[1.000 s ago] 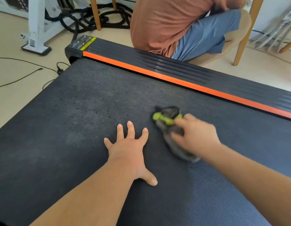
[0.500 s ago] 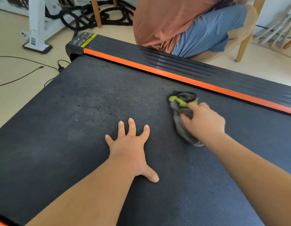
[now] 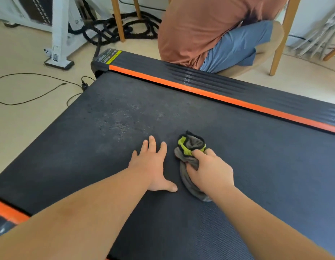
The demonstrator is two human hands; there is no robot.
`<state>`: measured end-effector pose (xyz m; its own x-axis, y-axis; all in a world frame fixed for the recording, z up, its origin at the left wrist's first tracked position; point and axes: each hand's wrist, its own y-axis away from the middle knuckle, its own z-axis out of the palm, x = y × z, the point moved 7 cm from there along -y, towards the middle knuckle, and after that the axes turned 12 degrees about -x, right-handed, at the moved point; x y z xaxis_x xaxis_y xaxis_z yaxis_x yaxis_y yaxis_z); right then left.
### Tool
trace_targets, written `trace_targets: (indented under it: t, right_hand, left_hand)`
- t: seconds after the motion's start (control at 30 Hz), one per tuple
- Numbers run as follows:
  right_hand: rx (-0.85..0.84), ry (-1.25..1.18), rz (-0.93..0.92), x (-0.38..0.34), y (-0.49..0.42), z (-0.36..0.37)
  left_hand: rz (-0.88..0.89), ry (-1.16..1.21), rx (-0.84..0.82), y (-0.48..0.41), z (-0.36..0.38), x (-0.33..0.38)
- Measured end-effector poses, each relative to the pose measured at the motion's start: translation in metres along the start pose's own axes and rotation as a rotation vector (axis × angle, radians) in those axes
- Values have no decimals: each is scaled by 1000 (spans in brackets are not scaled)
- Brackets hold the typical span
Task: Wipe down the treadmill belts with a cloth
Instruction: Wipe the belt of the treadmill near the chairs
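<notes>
Gripping a bunched grey cloth (image 3: 191, 145) with lime-green and black edging, the right hand (image 3: 210, 172) has its fingers curled into the fabric and bears it down against the treadmill belt (image 3: 266, 166). The cloth lies on the belt near the middle of the view, its edged end projecting beyond the fingertips toward the far rail and its grey tail trailing out beneath the wrist. The left hand (image 3: 151, 166) rests palm down on the belt just beside the cloth on its left, fingers straight and spread, thumb pointing toward the cloth, holding nothing; a narrow gap shows between this hand and the fabric. Paler mottled patches (image 3: 125, 121) mark the belt surface beyond the left hand. An orange strip (image 3: 219, 95) borders the far edge of the belt, backed by a black ribbed side rail (image 3: 210, 80) carrying a yellow label at its end. Beyond the rail a seated person (image 3: 200, 25) in a rust shirt and blue shorts occupies a wooden-legged chair (image 3: 279, 44). A coiled black rope (image 3: 110, 30), a white equipment frame (image 3: 59, 34) and a thin black cable (image 3: 31, 75) lie on the pale floor at left.
</notes>
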<state>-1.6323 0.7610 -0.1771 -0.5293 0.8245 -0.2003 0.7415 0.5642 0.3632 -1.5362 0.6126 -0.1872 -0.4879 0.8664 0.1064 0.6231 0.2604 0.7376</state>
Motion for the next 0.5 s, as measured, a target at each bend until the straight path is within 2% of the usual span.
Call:
trace_targets:
  t: [0.1,0.2,0.3,0.4,0.5]
  right_hand:
    - [45,4,44,0,19,7]
    - [63,-6,89,-2,22,8]
    - [66,24,94,-2,20,8]
    - [36,47,75,-4,10,1]
    - [33,83,42,-7,-23,-13]
  left_hand:
    - [-91,-33,61,22,3,-23]
    - [-185,3,-66,32,26,-46]
    - [-159,65,-121,31,38,-55]
    - [-156,-41,-95,29,35,-54]
    - [-146,7,-56,26,37,-56]
